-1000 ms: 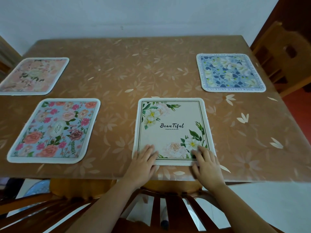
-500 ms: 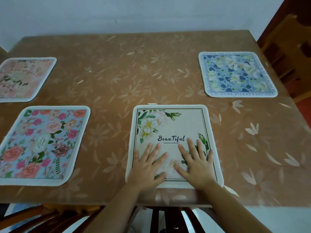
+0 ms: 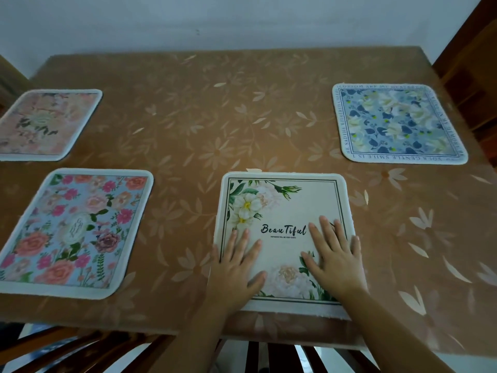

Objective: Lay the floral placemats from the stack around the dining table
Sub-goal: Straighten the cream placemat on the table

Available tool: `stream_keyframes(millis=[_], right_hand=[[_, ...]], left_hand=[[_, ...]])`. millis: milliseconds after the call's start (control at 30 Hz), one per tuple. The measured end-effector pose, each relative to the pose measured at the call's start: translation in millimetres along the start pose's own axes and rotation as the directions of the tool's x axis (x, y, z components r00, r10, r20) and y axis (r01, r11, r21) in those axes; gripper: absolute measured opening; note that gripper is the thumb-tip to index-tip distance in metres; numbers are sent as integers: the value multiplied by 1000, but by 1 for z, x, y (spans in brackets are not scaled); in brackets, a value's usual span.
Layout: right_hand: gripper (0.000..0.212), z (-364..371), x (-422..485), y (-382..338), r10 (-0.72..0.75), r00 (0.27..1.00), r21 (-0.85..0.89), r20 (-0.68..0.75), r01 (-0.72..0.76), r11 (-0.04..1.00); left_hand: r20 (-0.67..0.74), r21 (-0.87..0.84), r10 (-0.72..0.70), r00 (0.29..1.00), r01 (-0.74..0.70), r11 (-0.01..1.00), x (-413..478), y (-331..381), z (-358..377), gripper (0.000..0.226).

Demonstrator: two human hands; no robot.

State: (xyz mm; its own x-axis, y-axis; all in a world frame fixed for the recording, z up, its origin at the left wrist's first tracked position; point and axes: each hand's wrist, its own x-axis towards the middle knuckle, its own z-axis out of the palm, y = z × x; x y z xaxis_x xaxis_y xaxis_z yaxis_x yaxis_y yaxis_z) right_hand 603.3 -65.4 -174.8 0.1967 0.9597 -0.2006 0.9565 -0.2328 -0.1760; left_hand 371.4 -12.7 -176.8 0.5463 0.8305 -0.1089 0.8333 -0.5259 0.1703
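A cream placemat printed with white flowers and the word "BeauTiful" lies flat near the table's front edge. My left hand presses its lower left part with straight, spread fingers. My right hand lies flat on its lower right part, fingers straight. A pink-rose placemat on blue lies at the front left. A pale peach floral placemat is at the far left. A blue-and-white floral placemat sits at the far right. No stack is in view.
The table carries a brown cloth with a pale leaf pattern. A wooden chair back stands below the front edge, another chair at the right, and a white wall behind.
Both hands slid from the cream mat's front edge up onto its surface and moved apart, flattening it. The view moved closer to the table.
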Motion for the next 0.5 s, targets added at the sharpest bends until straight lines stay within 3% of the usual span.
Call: stream_keyframes(millis=[200,367,500], right_hand=[[67,1,-37,-8,32,999,-3,31,-32,999],[57,4,-54,-21,135,990,-25,49,-134,991],[58,0,-67,-47,194,978,83,74,-200,976]], left_hand=[[37,-4,-21,999,21,1000,-31,11,-3,57],[129,22,-35,991,33,999,-53,22,-6,54],[192,13,-52,980,51,999,-70,27,-12,56]])
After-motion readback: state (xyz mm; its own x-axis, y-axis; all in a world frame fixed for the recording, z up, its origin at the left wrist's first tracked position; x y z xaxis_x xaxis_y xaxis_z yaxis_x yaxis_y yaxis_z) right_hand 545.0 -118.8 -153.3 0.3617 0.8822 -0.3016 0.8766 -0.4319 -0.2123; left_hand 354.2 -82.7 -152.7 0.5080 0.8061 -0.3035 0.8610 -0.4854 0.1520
